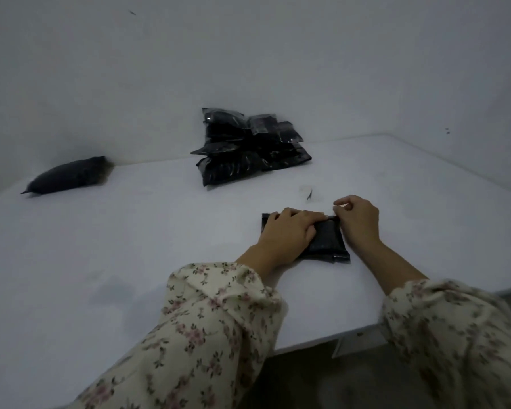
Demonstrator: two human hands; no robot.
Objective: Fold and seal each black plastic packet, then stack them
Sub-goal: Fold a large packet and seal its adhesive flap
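A black plastic packet (328, 242) lies flat on the white table (130, 246), near its front edge. My left hand (286, 231) lies across the packet's left half, fingers stretched out and pressing along its far edge. My right hand (357, 219) is at the packet's far right corner, with curled fingertips pinching the edge there. A pile of several black packets (248, 146) sits at the back of the table against the wall.
A dark, stuffed bag (68, 177) lies at the back left by the wall. A small scrap of clear film (309, 194) rests just beyond my hands. The table's front edge (322, 339) runs close below my forearms, which wear floral sleeves.
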